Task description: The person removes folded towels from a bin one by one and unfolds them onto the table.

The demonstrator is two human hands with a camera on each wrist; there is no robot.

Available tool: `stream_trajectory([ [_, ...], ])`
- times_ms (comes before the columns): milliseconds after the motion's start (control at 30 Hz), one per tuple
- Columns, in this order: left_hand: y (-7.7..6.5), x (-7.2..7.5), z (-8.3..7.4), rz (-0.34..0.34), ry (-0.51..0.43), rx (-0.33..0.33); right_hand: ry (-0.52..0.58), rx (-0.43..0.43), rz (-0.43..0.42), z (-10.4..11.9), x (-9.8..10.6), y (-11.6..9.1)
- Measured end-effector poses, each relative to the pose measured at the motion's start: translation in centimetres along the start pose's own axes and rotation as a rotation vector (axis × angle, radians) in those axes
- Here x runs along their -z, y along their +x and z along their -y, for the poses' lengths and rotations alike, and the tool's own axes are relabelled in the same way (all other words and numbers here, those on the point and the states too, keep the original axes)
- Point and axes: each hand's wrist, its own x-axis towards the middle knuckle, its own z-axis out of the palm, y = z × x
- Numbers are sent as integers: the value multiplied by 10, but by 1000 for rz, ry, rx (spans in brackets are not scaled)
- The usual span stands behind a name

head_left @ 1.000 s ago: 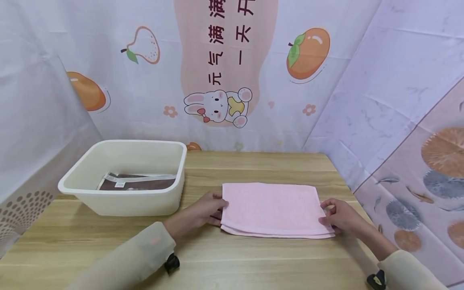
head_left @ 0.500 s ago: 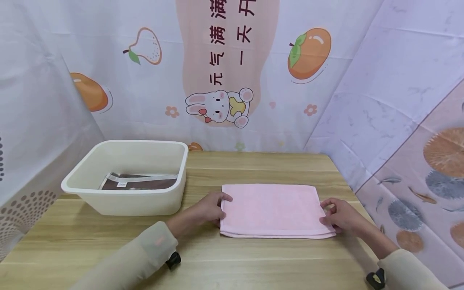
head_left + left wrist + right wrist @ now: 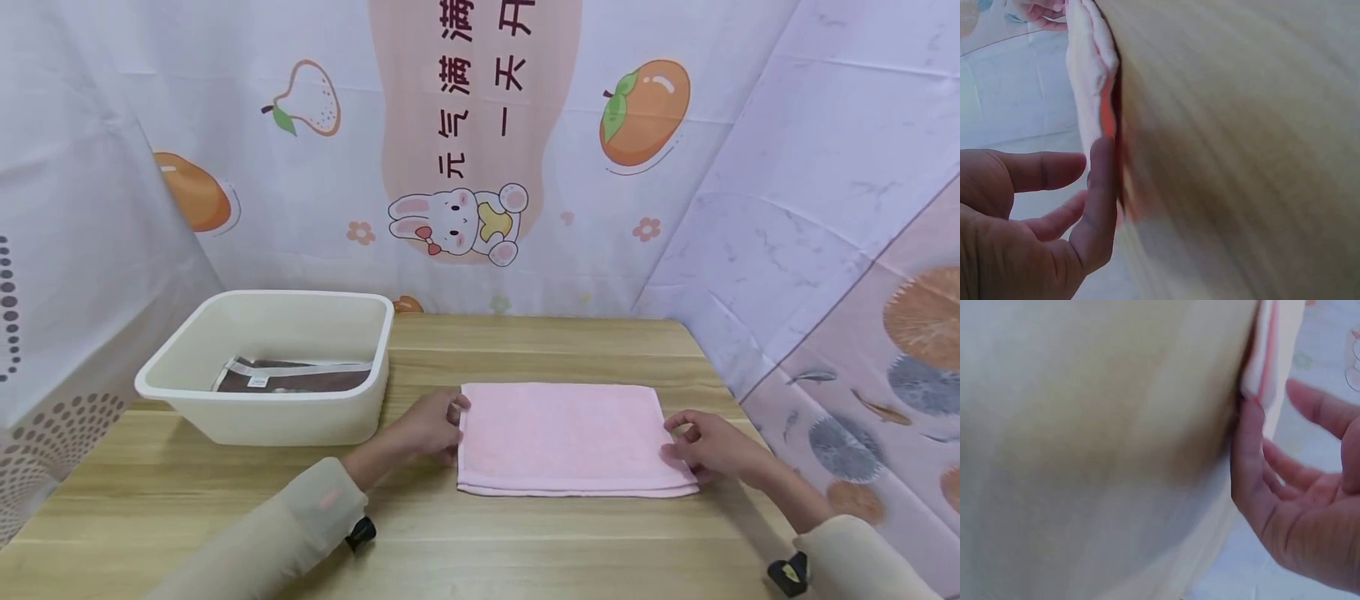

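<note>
A folded pink towel (image 3: 562, 433) lies flat on the wooden table, its layered front edge toward me. At its left edge is my left hand (image 3: 431, 425), fingers loosely bent. In the left wrist view, one fingertip meets the towel's side (image 3: 1094, 75) low down, while the thumb stands a little off. My right hand (image 3: 712, 446) is at the opposite edge, near the front right corner. The right wrist view has a finger against the towel's folded end (image 3: 1263, 369), with the thumb held apart from it. Neither hand pinches the cloth.
A cream plastic basin (image 3: 285, 421) stands on the table (image 3: 525, 550) at the left. Inside it lies a dark brown flat item (image 3: 307, 379) with a pale strip and a white label. Printed curtains (image 3: 330, 183) enclose the table at the back and sides.
My left thumb and fingers have come off the towel's top and drawn back to its left edge. My right hand stays at the right edge. The towel lies nearly the same.
</note>
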Motion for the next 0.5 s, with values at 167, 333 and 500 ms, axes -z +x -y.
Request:
stream_trajectory([
  [167,0,1,-7,-17,274,-165,-91,115,10,4,6,-1],
  [333,-1,-2,-15,27,564,-381,-251,325,-71,11,3,2],
  [500,2,-6,-19,141,781,-552,-371,581,-101,13,-8,4],
])
